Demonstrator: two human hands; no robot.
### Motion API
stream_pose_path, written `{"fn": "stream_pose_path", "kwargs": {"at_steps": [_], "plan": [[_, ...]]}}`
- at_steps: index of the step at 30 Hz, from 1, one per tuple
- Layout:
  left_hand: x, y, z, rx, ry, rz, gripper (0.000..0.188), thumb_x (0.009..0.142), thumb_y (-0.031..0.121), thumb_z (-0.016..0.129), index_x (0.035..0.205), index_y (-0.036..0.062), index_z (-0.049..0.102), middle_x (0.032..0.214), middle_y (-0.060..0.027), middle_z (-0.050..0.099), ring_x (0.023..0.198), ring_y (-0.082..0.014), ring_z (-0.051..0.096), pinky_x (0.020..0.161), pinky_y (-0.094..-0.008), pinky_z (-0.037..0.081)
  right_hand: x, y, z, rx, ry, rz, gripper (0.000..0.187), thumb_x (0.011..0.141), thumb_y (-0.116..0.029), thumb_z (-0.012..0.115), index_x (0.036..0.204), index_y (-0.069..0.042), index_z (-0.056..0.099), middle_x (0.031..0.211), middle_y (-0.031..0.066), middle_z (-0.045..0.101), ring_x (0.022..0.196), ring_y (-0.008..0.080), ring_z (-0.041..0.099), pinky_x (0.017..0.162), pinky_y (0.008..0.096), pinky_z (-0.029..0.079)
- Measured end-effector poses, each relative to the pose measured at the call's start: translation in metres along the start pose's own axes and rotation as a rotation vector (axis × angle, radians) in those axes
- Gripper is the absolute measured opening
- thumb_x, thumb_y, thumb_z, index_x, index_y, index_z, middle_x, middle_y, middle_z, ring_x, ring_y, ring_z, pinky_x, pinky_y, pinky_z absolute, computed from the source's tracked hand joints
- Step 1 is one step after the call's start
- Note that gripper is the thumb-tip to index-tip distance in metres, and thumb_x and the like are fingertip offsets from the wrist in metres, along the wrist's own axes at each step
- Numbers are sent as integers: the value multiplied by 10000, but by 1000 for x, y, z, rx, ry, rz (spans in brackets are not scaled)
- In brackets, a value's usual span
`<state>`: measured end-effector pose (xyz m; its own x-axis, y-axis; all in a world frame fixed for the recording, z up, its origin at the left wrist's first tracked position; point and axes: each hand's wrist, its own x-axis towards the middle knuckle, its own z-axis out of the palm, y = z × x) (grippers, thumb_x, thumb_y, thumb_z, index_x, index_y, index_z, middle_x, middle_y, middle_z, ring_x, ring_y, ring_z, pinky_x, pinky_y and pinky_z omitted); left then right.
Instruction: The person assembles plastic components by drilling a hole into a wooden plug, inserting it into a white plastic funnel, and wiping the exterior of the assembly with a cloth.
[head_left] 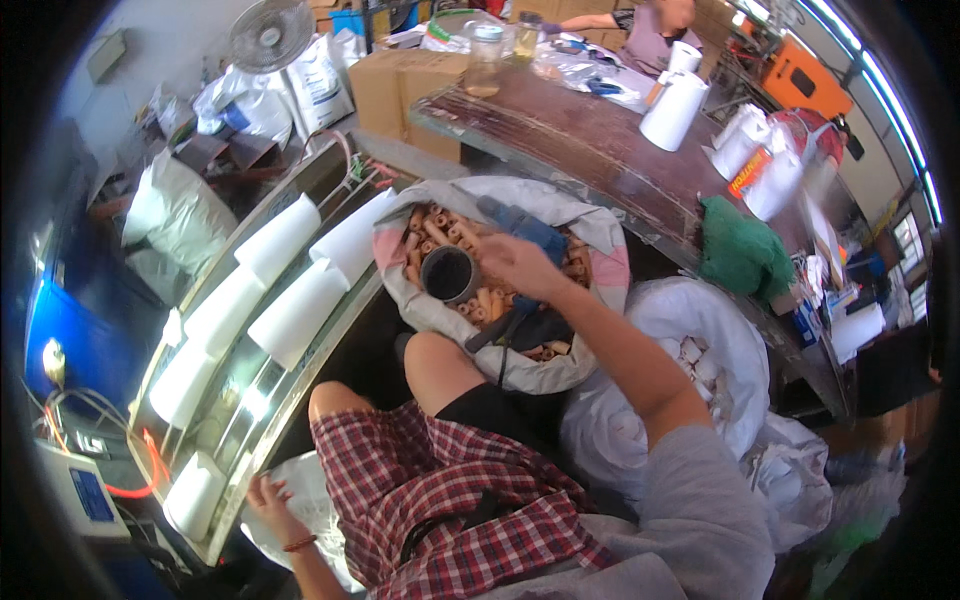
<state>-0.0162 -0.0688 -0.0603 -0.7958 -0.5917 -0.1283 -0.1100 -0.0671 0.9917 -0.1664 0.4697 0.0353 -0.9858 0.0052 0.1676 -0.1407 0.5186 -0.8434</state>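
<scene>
My right hand (518, 268) reaches over an open white sack (400, 240) holding many short brown tubes (437, 234). Its fingers point down among the tubes, beside a round dark cup (449, 274); they are blurred and partly hidden, so I cannot tell whether they grip anything. Blue cloth (535, 240) and dark cloth (540, 328) lie on the tubes. At lower left my left hand (273, 507) is empty, fingers apart, near the edge of a long slanted frame (255, 455). Several white tapered rolls (298, 312) lie in rows on that frame.
Beside my right arm stands a white sack (725, 310) of small pale pieces. A brown table (560, 130) at the back bears jars (484, 62), white rolls (675, 108) and green cloth (742, 248). Another person (650, 45) is behind it. A fan (270, 36) stands far left.
</scene>
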Motion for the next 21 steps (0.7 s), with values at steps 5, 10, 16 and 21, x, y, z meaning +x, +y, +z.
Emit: {"fn": "stream_pose_path", "kwargs": {"at_steps": [5, 10, 16, 21], "plan": [[20, -44, -158, 329, 338, 119, 452, 908, 165, 562, 1284, -26, 397, 1334, -177, 441, 1214, -249, 447, 1028, -354, 351, -40, -58, 123, 263, -161, 52, 253, 911, -88, 557, 1135, 31, 551, 1052, 117, 641, 917, 169, 638, 763, 288, 524], [-29, -145, -367, 978, 879, -229, 460, 809, 256, 609, 1181, 13, 492, 1243, -210, 479, 1154, -342, 490, 972, -399, 396, -103, -105, 211, 318, -253, -170, 169, 924, -31, 516, 1068, 37, 572, 951, 120, 647, 830, 190, 646, 737, 294, 528], [-102, -183, -326, 1599, 314, -766, 555, 764, 245, 674, 1253, 83, 469, 1289, -137, 469, 1193, -272, 484, 930, -409, 454, -116, -105, 215, 214, -379, -69, 153, 931, -33, 501, 1046, 28, 582, 934, 111, 643, 802, 186, 643, 715, 295, 527], [-62, -235, -283, 1926, -348, -255, 471, 906, 199, 436, 1365, 98, 403, 1427, -72, 385, 1326, -240, 342, 1059, -469, 268, -121, -94, 214, 178, -418, -1, 155, 933, -43, 510, 1051, 31, 579, 953, 123, 643, 809, 186, 641, 736, 288, 536]]}}
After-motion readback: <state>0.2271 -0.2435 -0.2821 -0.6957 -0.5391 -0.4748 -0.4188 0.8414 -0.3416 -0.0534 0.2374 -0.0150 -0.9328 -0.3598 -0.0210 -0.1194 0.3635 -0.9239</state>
